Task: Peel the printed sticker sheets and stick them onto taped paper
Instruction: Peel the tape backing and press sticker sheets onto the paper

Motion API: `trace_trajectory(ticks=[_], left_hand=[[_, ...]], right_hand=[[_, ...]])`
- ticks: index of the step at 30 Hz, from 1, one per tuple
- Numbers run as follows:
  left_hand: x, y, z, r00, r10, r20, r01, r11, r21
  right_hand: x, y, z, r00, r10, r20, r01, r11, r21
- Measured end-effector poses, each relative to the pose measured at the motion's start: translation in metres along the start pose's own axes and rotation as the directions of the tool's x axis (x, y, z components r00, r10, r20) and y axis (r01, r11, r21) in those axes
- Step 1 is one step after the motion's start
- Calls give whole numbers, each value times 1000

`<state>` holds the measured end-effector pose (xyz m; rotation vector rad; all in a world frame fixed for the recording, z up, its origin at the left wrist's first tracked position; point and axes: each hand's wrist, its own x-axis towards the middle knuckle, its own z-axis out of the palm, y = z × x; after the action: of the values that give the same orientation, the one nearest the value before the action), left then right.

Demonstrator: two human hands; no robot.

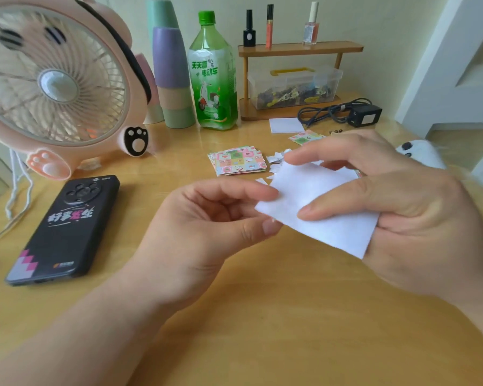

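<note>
Head-cam view down onto a wooden desk [262, 316]. Nearest, two bare forearms come in from the near edge & meet above mid-desk. The left hand [207, 218] pinches the left corner of a white sheet [329, 199] btwn thumb & forefinger, other fingers curled in. The right hand [402, 213] grasps the same sheet from the right: thumb pressed flat on its top face, forefinger stretched along its far edge, remaining fingers underneath. The sheet is up off the desk, tilted, blank side to the camera; can't tell what's on its other face.

Toward the desk's left edge, a black phone [64, 227] lies face down w/ pink & white print on its case. Just beyond the hands, mid-desk, a fanned stack of printed sticker sheets [237, 160] lies flat, w/ small white paper scraps [275, 160] just right of it. Further back lie a single printed sheet [306, 137] & a white pad [286, 125].

Far left corner: a pink fan [53, 84] w/ paw-shaped feet. Along the far edge, L to R: stacked pastel cups [170, 71], a green bottle [214, 76], then a wooden rack [299, 48] w/ a clear lidded box [293, 84] on its base & three cosmetic bottles [269, 26] on top. A black power adapter [364, 115] w/ coiled cable sits right of the rack. At the right edge, a white plush toy [418, 154] shows partly behind the right hand.
</note>
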<state>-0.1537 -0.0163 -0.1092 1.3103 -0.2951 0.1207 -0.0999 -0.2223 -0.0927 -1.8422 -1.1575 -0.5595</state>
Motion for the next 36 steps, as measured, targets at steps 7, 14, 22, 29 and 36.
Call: trace_trajectory(ticks=[7, 14, 22, 29, 36], left_hand=[[-1, 6, 4, 995, 50, -90, -40, 993, 108], [-1, 10, 8, 971, 99, -217, -77, 992, 104], [-1, 8, 11, 971, 107, -212, -70, 982, 176], [-1, 8, 11, 976, 53, -211, -12, 982, 188], [2, 0, 1, 980, -103, -172, 126, 983, 131]], right_hand=[[21, -1, 0, 887, 435, 154, -462, 833, 304], [10, -14, -4, 660, 624, 419, -652, 197, 732], [4, -9, -1, 684, 610, 400, -682, 340, 648], [4, -15, 2, 694, 631, 347, -703, 491, 514], [1, -15, 3, 751, 612, 247, -659, 717, 228]])
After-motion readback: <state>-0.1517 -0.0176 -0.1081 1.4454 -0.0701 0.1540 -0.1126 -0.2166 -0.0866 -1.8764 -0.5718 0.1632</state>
